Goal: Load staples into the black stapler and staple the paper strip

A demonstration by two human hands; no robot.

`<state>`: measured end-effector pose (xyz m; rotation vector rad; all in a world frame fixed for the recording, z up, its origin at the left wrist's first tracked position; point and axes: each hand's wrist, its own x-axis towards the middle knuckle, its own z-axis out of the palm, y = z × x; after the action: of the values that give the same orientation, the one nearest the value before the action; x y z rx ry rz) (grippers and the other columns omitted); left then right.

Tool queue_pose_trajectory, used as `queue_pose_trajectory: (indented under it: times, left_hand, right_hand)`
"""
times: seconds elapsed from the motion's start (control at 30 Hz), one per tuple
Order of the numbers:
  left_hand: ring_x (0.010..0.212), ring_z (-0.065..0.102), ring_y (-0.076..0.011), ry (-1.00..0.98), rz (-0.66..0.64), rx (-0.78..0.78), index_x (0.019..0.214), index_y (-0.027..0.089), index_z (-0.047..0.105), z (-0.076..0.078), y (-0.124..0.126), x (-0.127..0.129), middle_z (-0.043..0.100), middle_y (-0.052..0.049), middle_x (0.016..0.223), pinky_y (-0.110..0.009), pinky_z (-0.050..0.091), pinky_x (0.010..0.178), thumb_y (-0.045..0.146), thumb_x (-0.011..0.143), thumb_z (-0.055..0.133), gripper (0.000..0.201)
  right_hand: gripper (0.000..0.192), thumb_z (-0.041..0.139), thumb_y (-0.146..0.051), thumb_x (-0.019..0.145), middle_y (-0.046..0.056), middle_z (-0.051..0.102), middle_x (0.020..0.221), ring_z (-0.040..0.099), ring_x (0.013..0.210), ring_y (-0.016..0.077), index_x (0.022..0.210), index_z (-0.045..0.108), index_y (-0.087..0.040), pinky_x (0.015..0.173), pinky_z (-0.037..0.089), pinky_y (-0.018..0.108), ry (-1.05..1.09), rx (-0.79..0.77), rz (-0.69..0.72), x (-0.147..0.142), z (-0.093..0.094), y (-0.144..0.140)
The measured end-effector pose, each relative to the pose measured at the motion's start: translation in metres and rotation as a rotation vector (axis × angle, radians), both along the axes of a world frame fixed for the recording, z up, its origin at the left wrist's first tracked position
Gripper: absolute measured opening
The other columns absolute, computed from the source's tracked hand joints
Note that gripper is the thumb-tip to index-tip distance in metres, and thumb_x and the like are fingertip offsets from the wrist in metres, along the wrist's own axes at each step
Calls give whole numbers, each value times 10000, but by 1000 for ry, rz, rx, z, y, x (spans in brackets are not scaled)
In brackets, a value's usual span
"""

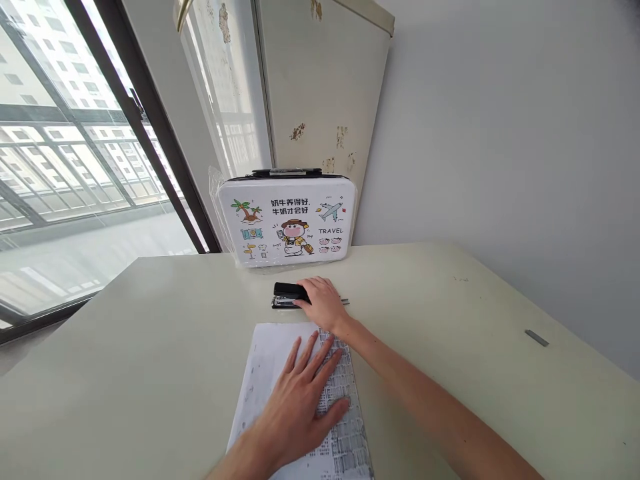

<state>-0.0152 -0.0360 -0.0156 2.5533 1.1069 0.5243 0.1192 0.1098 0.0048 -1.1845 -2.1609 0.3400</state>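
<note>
A sheet of printed paper (267,363) lies on the pale table (150,347) in front of me. My left hand (300,400) rests flat on it, fingers spread, pressing it down. Beyond the paper's far edge sits a black stapler (286,294). My right hand (323,301) reaches forward and lies over the stapler's right end, fingers curled on it. Whether it has lifted off the table cannot be told.
A small white suitcase (287,221) with cartoon travel pictures stands upright at the table's back edge, leaning against a worn panel (320,87). A large window (65,153) fills the left. A strip of staples (537,338) lies at the table's right.
</note>
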Motion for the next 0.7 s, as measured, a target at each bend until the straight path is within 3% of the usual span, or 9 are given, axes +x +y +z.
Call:
queue_pose_trajectory:
  times: [0.17,0.33,0.53,0.7]
  left_hand:
    - [1600,93,-405,43,31,8,1679,299,230,-3,1,-1,183,-64,1739,-681,176,1267,542,959,666,876]
    - [1601,127,-365,108,108,78,1669,325,254,-4,7,-4,219,-24,1730,-647,212,1277,583,1027,543,750]
    - [1597,170,-335,170,117,137,1659,302,287,-3,14,-6,230,-11,1723,-620,253,1276,551,1074,466,660]
    - [1593,199,-328,181,131,178,1650,313,311,-3,17,-5,271,1,1713,-607,273,1273,500,1086,470,615]
  right_hand:
    - [223,649,-296,1006,75,738,1190,656,1107,249,1216,634,-222,1014,477,415,132,21,-33,22,17,-17]
    - [310,700,-457,947,29,747,1093,679,942,223,1181,661,-256,818,533,333,314,-144,-12,96,33,-58]
    - [282,683,-517,940,9,727,986,633,845,222,1135,685,-314,651,483,306,146,-352,-70,187,13,-103]
    - [258,659,-505,965,14,730,1082,652,957,234,1145,694,-324,739,505,316,140,-433,-35,219,-3,-124]
